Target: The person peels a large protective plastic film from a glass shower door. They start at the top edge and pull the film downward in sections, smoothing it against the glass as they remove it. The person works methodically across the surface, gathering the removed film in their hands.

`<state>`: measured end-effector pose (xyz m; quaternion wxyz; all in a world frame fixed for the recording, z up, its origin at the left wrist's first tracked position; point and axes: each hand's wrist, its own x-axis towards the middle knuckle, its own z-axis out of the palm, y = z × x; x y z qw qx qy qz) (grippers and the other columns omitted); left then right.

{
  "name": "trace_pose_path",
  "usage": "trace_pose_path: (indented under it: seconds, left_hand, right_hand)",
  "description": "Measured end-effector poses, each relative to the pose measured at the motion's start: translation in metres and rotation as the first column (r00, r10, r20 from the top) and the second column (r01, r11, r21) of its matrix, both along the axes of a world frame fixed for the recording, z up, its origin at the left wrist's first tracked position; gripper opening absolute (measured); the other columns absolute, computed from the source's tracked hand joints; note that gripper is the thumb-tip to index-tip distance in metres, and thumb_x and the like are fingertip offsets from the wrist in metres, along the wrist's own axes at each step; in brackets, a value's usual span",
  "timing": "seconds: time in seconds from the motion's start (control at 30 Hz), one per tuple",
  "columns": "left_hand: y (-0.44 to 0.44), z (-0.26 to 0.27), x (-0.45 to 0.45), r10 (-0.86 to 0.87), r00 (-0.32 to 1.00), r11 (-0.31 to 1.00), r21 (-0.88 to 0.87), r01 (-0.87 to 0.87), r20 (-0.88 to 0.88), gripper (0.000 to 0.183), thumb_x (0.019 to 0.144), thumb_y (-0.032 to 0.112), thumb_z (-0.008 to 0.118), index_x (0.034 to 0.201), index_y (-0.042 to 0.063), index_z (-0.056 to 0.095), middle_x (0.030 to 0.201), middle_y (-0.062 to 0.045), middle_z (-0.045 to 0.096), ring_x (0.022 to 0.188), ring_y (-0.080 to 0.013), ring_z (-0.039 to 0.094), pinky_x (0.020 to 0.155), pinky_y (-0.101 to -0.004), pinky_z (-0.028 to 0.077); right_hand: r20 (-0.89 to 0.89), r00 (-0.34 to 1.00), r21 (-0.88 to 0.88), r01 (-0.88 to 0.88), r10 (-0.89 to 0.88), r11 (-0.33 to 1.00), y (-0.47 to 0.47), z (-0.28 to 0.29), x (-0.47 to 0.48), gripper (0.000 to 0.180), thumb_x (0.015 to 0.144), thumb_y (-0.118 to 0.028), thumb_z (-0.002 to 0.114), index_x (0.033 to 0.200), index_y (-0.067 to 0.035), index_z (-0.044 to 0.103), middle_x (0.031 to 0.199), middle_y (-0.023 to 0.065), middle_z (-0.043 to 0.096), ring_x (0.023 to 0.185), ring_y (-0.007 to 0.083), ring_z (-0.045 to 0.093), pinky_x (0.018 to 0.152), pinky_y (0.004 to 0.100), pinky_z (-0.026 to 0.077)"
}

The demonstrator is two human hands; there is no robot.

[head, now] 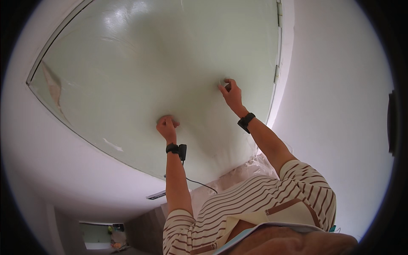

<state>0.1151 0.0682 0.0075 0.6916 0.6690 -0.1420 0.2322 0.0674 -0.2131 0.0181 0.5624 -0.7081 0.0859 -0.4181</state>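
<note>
A large pale green door panel [197,57] fills the view before me, with shiny, wrinkled clear film over it. My left hand [167,126] is at the lower middle of the panel, its fingers curled; whether it pinches film cannot be told. Higher and to the right, my right hand [231,92] is at the panel with thumb and forefinger curved toward each other. A faint thin line shows by their tips, but what it is stays unclear. Each wrist wears a black strap with a small device, and a dark cable [200,183] runs from near the left one.
Hinges [277,74] line the panel's right edge, beside a white wall [331,79]. A torn brownish flap [54,89] shows at the panel's left. Crumpled clear film [259,165] lies below, near my body. A doorway with objects [98,236] appears at the lower left.
</note>
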Motion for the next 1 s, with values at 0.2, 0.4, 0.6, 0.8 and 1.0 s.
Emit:
trace_pose_path:
  seconds: [0.2,0.4,0.6,0.8,1.0]
  left_hand:
    - [-0.005,0.0,0.001,-0.014,0.999,0.999,-0.042,0.012,-0.046,0.019,0.084,0.006,0.049,0.077,-0.002,0.064,0.053,-0.009,0.061,0.044,-0.0158,0.057,0.042,-0.0268,0.044]
    - [-0.003,0.004,-0.002,-0.018,0.999,1.0,-0.018,0.017,-0.043,0.018,0.083,0.006,0.048,0.077,-0.003,0.063,0.054,-0.009,0.061,0.044,-0.016,0.057,0.043,-0.0273,0.046]
    - [-0.005,0.005,-0.005,-0.024,0.999,0.999,-0.028,0.023,-0.022,0.02,0.083,0.005,0.046,0.076,-0.003,0.063,0.054,-0.009,0.061,0.045,-0.016,0.057,0.044,-0.0272,0.046]
    - [-0.006,0.004,-0.006,-0.001,0.999,1.0,0.0,0.001,-0.044,0.02,0.083,0.005,0.046,0.076,-0.002,0.064,0.054,-0.009,0.061,0.046,-0.0167,0.059,0.044,-0.027,0.046]
    - [-0.005,-0.004,0.002,0.016,1.0,1.0,0.009,-0.016,0.008,0.018,0.083,0.006,0.049,0.076,0.0,0.064,0.054,-0.008,0.061,0.046,-0.0175,0.06,0.044,-0.0276,0.046]
  right_hand:
    - [0.014,0.992,-0.175,0.128,-0.128,0.976,-0.006,-0.003,0.024,0.018,0.087,-0.02,0.062,0.093,-0.004,0.059,0.079,0.0106,0.062,0.07,0.0256,0.06,0.065,0.0363,0.047]
    - [0.264,0.958,-0.256,0.182,-0.112,0.949,-0.005,-0.011,0.032,0.008,0.089,-0.011,0.057,0.089,-0.003,0.055,0.089,0.013,0.061,0.08,0.0287,0.059,0.068,0.0384,0.047]
    - [0.204,0.978,-0.003,-0.037,0.037,0.999,0.0,-0.011,0.024,0.009,0.091,-0.01,0.054,0.091,-0.001,0.052,0.082,0.0116,0.062,0.072,0.0234,0.062,0.064,0.0331,0.051]
    - [0.273,0.926,0.368,-0.35,0.26,0.862,-0.006,0.007,0.007,0.016,0.092,-0.014,0.056,0.093,0.002,0.053,0.072,0.0089,0.063,0.057,0.013,0.061,0.058,0.027,0.053]
    - [0.076,0.993,0.289,-0.108,0.09,0.951,0.011,0.026,0.012,0.02,0.088,-0.015,0.061,0.093,0.004,0.058,0.073,0.0083,0.063,0.058,0.0133,0.062,0.056,0.0274,0.052]
